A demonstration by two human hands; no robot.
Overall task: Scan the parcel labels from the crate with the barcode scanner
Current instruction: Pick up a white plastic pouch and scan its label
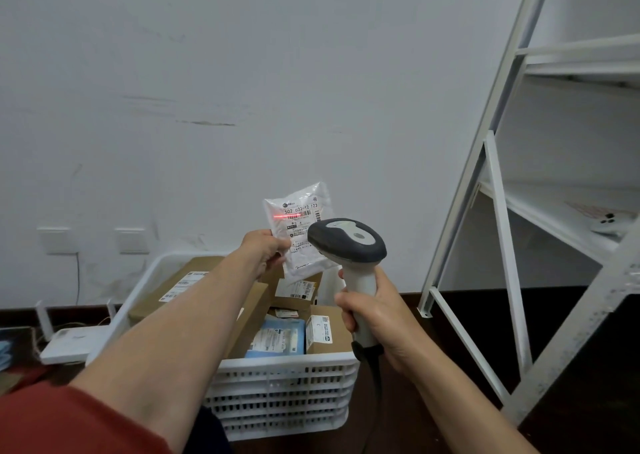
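Note:
My left hand [265, 251] holds a small white plastic parcel [300, 226] upright above the crate, gripping its lower left edge. Its printed label faces me, and a red scan line [289, 216] glows across the barcode. My right hand [375, 315] grips the handle of a grey and white barcode scanner [348, 240], whose head points at the parcel from just right of it. Below stands a white slotted crate [284, 391] holding several cardboard boxes [187, 285] and a blue parcel [277, 337], each with a label.
A white metal shelf rack [512, 218] stands at the right on a dark floor. A white router [67, 344] with cables lies left of the crate below two wall sockets [131, 240]. The scanner's cable [375, 381] hangs down beside the crate. A white wall is behind.

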